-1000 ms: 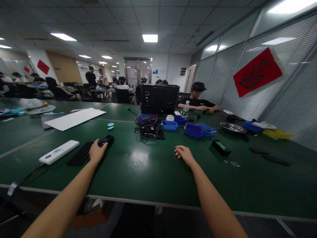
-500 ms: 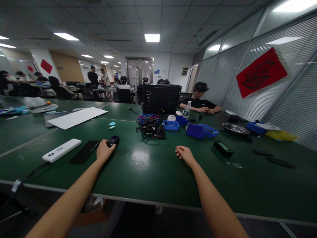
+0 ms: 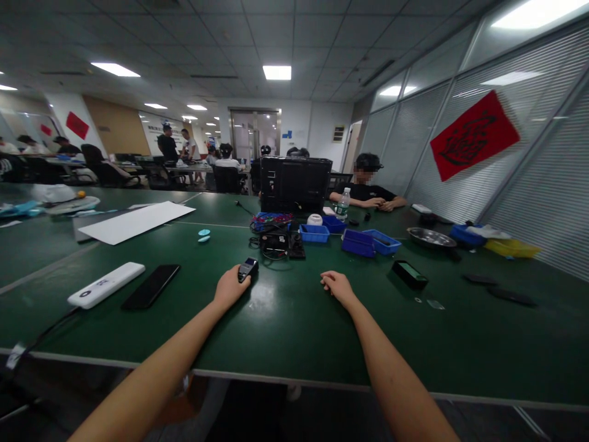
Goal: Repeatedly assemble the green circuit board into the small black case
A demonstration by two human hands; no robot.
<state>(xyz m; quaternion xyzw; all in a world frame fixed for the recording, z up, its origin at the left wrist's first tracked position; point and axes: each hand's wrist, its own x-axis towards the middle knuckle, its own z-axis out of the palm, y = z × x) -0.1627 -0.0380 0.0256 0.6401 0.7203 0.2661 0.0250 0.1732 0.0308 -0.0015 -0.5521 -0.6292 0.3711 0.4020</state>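
Left hand (image 3: 231,290) grips a small black boxy device with a screen (image 3: 249,268), on or just above the green surface (image 3: 285,334); right hand (image 3: 338,287) rests half-open, seemingly empty. We judge this one-handed handling; next move calls for a steady grip, clear of the tangled black cables (image 3: 256,226).

A black handheld device (image 3: 247,271), small screen (image 3: 250,261) at its far end, is held face-up slightly left of and below frame center, angled toward the upper right, near end concealed.

An open-plan office, with desk chairs (image 3: 226,181), ceiling lights (image 3: 277,72) and window blinds (image 3: 547,123).
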